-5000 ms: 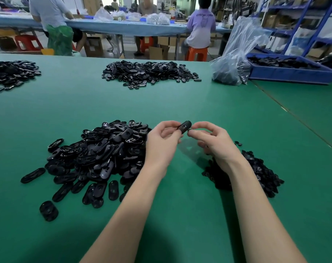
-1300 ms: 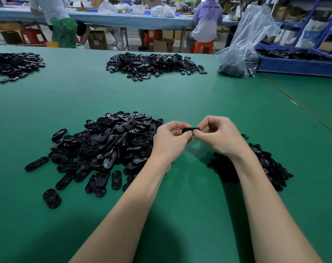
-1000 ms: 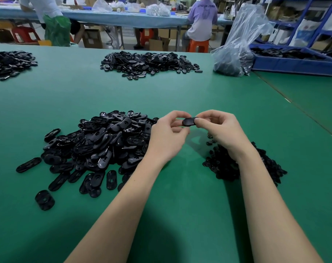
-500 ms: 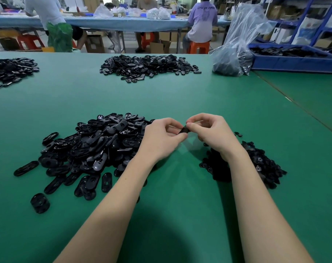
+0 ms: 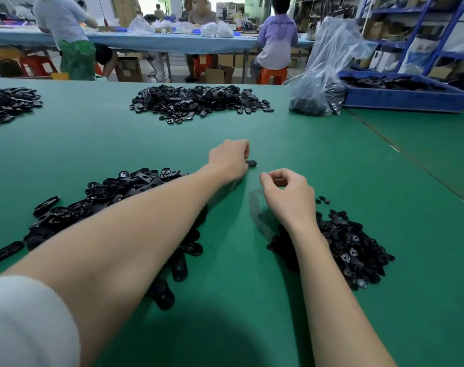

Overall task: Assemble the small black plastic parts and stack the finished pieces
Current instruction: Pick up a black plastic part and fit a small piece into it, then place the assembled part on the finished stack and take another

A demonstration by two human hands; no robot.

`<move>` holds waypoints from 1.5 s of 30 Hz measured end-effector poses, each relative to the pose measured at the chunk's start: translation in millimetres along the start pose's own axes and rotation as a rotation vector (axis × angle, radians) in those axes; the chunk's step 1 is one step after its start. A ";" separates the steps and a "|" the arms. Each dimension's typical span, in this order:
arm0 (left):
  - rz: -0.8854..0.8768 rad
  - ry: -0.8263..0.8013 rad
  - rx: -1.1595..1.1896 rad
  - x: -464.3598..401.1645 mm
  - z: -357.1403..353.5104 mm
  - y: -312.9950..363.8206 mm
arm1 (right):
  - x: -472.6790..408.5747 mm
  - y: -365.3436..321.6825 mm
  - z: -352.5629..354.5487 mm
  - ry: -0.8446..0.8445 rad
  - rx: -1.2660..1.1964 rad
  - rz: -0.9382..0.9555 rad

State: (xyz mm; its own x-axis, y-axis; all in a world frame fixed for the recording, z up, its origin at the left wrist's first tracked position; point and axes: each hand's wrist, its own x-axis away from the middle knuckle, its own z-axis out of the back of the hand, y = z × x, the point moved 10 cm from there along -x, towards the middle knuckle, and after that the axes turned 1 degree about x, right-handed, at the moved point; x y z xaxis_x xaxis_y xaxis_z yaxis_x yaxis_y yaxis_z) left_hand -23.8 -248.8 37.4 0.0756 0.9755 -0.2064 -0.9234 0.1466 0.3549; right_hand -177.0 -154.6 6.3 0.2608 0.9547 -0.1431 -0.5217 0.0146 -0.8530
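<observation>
I'm in a factory assembly workshop: heaps of black plastic parts [image 5: 199, 100] lie on my green worktable [image 5: 318, 154]; beyond it, workers sit at a blue bench [image 5: 156, 42], with blue shelving [image 5: 424, 30] beside it.
</observation>
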 end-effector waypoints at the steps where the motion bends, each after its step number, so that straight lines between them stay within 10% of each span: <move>1: -0.006 0.014 -0.039 -7.5 2.3 -1.3 | -0.4 0.2 0.0 -0.001 0.000 0.000; 14: 0.146 0.017 -0.010 -34.5 -2.1 -33.1 | 1.9 -0.9 6.5 0.089 0.206 -0.012; 26: 0.096 -0.098 0.772 85.8 39.5 -32.0 | 27.1 -38.7 -35.1 -0.056 0.340 0.207; 36: 0.055 -0.123 0.746 106.9 38.1 -41.2 | 56.9 -60.6 -81.4 -0.510 0.238 0.459; 45: 0.035 -0.118 0.592 112.4 42.4 -39.9 | 64.7 -60.4 -79.2 -0.512 0.288 0.478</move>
State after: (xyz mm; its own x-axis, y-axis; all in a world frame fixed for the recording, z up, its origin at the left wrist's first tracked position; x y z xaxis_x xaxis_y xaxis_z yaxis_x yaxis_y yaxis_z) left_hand 37.6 -138.0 38.6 0.1220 0.9880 -0.0948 -0.5623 0.1475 0.8137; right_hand -64.3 -117.3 8.7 -0.4206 0.8941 -0.1538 -0.6928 -0.4260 -0.5818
